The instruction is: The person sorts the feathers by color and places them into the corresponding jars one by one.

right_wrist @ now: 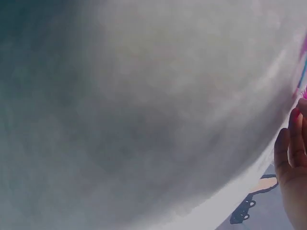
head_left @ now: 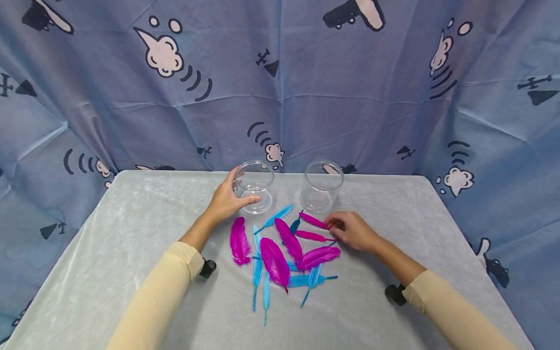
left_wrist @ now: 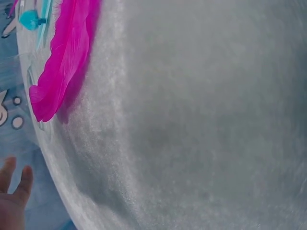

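At the back of the table my left hand (head_left: 225, 200) holds a clear round jar (head_left: 262, 183), with the thumb across its front and the fingers around its left side. My right hand (head_left: 353, 230) pinches the end of a slim magenta feather (head_left: 312, 220) at the right of a loose spread of feathers. Just below it, another narrow magenta feather (head_left: 311, 236) reaches toward the same fingers. In the right wrist view a bit of magenta shows at the fingertips. The left wrist view shows a wide magenta feather (left_wrist: 67, 57) and some fingers (left_wrist: 23, 184).
A second clear jar (head_left: 323, 187) stands right of the first. Between the hands lie several magenta feathers (head_left: 274, 262) and blue feathers (head_left: 266, 294), some overlapping. A grey cloth covers the table (head_left: 350, 311); a patterned blue curtain (head_left: 306, 97) hangs behind.
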The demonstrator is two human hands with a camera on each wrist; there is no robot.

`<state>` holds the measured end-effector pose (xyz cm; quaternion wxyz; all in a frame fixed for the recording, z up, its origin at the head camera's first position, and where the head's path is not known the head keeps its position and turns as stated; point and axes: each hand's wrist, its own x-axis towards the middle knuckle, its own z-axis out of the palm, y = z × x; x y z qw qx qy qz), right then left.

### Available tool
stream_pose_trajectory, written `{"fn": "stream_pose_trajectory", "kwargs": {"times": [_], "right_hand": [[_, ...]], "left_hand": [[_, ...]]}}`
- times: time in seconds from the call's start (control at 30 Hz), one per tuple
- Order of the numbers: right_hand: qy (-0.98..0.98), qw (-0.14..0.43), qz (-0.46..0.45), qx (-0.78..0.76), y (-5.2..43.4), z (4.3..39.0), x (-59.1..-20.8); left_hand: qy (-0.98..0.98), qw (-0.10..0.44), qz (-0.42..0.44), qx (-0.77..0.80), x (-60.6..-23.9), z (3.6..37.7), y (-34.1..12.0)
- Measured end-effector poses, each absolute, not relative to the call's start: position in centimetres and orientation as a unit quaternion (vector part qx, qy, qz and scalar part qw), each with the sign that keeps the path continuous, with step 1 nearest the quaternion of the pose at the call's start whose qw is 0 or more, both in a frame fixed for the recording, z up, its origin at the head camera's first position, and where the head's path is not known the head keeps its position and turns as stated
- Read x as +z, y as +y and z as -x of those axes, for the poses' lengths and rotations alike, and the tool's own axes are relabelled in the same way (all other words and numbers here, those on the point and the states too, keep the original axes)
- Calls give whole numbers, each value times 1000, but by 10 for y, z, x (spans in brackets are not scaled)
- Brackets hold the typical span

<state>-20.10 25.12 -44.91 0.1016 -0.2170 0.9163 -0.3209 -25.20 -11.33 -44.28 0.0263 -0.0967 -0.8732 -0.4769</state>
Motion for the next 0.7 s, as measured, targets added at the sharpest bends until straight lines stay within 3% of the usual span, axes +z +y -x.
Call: {"fn": "stream_pose_trajectory", "kwargs": {"times": [0.7], "right_hand": [[903,15,293,-315,222,207,-384]], "left_hand": [[-872,21,93,-480,-443,251,-115]]}}
